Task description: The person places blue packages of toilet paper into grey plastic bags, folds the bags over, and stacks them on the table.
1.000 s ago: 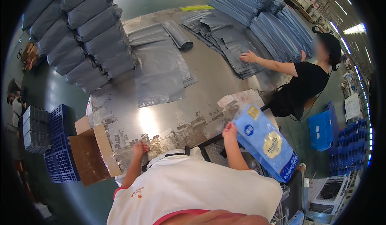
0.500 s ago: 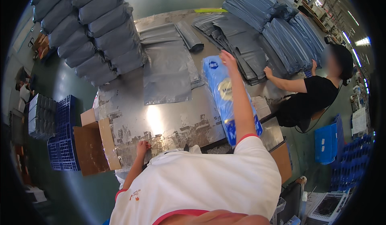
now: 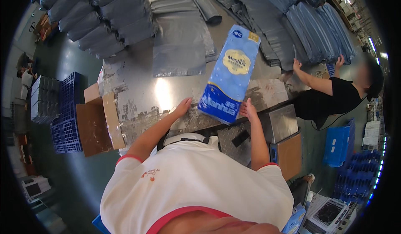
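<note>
— Where is the long blue plastic-wrapped pack [image 3: 229, 73]?
— Flat on your shiny metal table [image 3: 138, 96]. Your left hand [image 3: 183, 107] and right hand [image 3: 248, 110] sit apart, fingers spread, touching its near end, not clamped.

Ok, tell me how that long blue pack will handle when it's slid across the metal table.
The blue pack looks bulky but probably light for its size. Its glossy wrap should slide easily on the shiny metal table. Lying flat and long, it seems unlikely to tip or roll, with the left hand and right hand at its near end.
</note>
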### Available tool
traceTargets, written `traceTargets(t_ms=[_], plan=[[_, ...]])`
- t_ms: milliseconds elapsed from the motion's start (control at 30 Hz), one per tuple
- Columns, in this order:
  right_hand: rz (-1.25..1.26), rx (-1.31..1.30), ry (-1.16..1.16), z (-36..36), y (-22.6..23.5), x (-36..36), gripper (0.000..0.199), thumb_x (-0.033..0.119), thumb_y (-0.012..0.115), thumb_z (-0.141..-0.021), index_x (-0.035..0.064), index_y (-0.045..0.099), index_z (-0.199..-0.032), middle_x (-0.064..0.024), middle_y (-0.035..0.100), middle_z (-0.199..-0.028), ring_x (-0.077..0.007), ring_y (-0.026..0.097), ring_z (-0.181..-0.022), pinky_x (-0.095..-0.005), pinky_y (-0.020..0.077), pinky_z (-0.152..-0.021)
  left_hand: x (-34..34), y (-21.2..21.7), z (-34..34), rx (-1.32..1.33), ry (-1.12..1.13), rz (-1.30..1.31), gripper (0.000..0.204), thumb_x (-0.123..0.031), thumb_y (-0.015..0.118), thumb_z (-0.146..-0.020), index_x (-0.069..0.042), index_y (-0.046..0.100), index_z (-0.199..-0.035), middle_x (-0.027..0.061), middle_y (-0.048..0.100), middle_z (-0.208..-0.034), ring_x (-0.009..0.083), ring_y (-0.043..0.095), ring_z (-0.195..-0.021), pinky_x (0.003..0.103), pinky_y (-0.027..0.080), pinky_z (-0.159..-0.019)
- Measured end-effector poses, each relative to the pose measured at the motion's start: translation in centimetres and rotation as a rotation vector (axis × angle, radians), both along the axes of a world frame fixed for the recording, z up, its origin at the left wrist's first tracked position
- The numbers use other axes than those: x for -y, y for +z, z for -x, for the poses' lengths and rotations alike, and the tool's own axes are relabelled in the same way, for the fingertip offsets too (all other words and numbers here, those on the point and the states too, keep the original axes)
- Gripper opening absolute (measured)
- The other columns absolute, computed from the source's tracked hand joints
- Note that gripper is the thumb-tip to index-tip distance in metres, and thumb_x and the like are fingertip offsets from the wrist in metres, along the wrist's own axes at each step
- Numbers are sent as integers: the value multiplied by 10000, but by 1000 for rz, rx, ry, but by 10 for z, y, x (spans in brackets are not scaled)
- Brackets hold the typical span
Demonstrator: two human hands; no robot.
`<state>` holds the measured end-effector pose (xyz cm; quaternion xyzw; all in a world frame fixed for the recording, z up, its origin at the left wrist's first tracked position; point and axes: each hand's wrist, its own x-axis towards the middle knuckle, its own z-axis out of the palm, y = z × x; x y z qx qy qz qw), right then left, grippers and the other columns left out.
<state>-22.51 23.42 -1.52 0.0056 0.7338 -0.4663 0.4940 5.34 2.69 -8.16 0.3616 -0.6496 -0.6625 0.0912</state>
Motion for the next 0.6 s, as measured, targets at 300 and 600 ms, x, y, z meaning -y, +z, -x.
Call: traceTargets(t_ms=[300, 600], plan=[[577, 217, -511, -75, 1, 59, 630, 540, 335, -759, 10, 385, -1095, -120, 510, -964, -219, 536, -800, -327, 447, -663, 6, 46, 41, -72, 81, -526, 510, -497, 328, -767, -120, 374, -1108, 80, 485, -1006, 224, 418, -980, 400, 293, -848], [714, 362, -207, -28, 32, 76, 507, 370, 482, -748, 2, 391, -1085, -131, 494, -1017, -247, 497, -894, -362, 408, -757, -11, 156, 8, -131, 147, 51, 611, -313, 625, -640, 12, 346, -1076, 158, 498, -914, 188, 494, -821, 270, 399, -699]])
